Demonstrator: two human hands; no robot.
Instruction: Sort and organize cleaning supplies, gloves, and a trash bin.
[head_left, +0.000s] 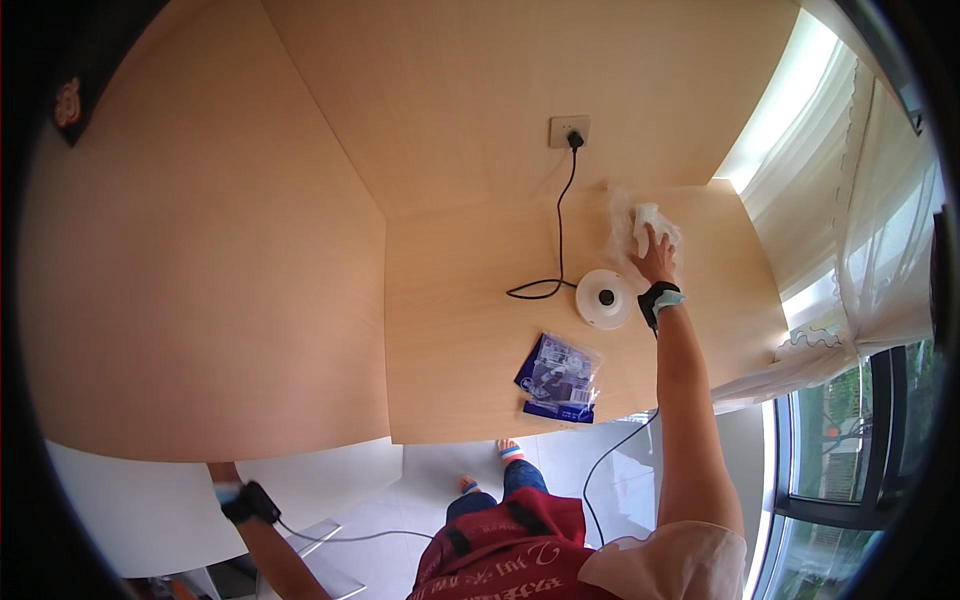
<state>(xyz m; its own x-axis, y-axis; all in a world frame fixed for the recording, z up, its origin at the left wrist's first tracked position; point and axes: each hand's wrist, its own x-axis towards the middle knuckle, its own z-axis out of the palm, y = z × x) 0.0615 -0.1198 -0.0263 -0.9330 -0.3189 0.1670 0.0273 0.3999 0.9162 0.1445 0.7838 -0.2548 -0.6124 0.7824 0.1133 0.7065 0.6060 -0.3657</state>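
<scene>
My right hand (657, 259) rests on a crumpled white cloth or tissue (655, 225) near the back right of the wooden desktop. Whether its fingers grip the cloth is hard to tell. A thin translucent plastic sheet or bag (620, 225) lies beside and partly under it. Just left of my right wrist sits a round white appliance base (604, 299) with a black centre, its black cord (561, 225) running to a wall socket (569, 131). Nearer the front edge lies a clear and blue plastic packet (562, 377). At the lower left, my left hand is hidden behind a wooden panel; only the wrist and forearm show.
A tall wooden panel (202, 262) borders the desktop on the left. Sheer white curtains (825, 247) and a dark-framed window (832, 435) stand on the right. Black cables run from both wrist straps. An open drawer or shelf is partly visible at the lower left.
</scene>
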